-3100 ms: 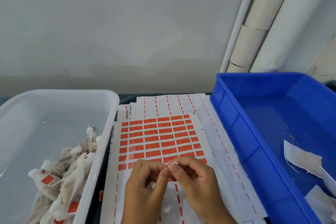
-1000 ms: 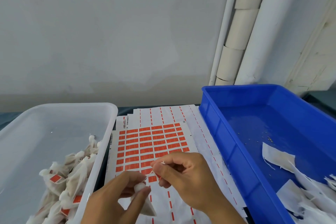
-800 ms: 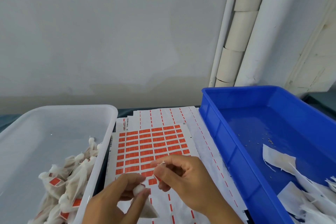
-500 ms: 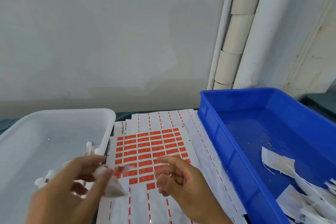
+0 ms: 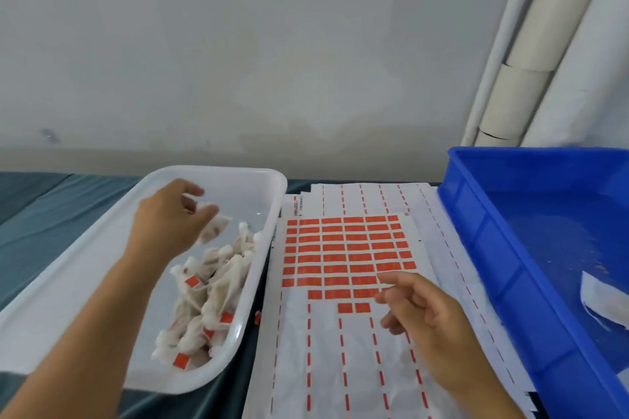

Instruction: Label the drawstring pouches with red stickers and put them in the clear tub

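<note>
My left hand reaches over the clear tub on the left and pinches a small white drawstring pouch by its top between thumb and fingers. The pouch hangs above a pile of labelled pouches lying along the tub's right side, several showing red stickers. The sheet of red stickers lies in the middle of the table. My right hand hovers over the sheet's lower rows with its fingers loosely bent and holds nothing.
A blue bin stands at the right with white pouches in its near corner. Used backing sheets lie under the sticker sheet. White pipes run up the wall at the back right. Teal cloth covers the table.
My left hand carried the pouch from beside the sticker sheet leftward and over the clear tub. My right hand let go of the pouch and stayed above the sheet.
</note>
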`<state>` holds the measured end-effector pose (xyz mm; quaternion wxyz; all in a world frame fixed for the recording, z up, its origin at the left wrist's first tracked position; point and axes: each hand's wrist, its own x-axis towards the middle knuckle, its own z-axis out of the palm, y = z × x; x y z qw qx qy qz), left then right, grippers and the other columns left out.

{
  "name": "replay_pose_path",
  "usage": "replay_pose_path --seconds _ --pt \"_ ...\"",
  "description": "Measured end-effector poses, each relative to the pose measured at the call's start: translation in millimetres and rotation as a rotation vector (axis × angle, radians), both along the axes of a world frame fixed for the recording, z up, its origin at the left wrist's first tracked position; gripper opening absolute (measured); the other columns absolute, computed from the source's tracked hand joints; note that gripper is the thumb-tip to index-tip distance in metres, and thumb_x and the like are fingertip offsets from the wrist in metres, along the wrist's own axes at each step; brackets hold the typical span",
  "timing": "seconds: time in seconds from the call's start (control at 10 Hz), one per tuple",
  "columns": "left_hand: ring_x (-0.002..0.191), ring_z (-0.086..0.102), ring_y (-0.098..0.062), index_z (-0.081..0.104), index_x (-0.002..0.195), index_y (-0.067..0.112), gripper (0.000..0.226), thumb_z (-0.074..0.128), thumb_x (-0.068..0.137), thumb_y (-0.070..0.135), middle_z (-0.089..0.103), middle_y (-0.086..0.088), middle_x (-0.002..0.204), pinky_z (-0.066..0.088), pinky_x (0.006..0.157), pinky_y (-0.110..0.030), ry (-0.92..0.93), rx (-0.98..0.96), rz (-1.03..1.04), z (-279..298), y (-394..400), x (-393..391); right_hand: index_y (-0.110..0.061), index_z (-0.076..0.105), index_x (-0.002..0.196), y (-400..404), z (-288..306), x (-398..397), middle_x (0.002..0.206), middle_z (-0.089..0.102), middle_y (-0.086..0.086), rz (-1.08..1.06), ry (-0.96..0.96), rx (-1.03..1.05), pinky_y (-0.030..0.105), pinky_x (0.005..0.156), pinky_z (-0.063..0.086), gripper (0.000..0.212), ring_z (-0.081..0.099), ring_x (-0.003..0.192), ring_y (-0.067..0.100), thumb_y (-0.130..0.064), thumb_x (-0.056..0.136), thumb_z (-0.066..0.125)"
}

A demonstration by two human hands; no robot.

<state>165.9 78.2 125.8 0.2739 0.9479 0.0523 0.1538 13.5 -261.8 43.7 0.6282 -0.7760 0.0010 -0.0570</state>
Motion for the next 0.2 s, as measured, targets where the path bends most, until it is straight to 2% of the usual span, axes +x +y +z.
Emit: replay_pose_path --seconds 0.1,0.2 --pt "0.081 0.069 -0.019 0.064 0.118 0.02 0.033 0.075 0.09 0.031 0.069 0.003 0.094 0.055 0.072 -0.033 0.232 -0.088 -0.122 -8.3 -14.2 8.4 -0.052 0.065 0.108 0.6 -0.2 0.7 0.103 0.074 -0.022 -0.014 0.017 -0.032 0.014 0.071 0.058 0.024 0.074 0.088 0.009 -0.059 0.087 0.057" --pt "0.084 0.069 -0.013 0.061 0.122 0.025 0.03 0.07 0.093 0.031 0.069 0.005 0.103 0.053 0.062 -0.025 0.271 -0.155 -0.212 -12.0 -21.4 -1.8 -0.045 0.067 0.11 0.8 1.4 -1.6 0.103 0.074 -0.02 -0.011 0.015 -0.027 0.015 0.071 0.058 0.034 0.074 0.088 0.009 -0.062 0.083 0.057"
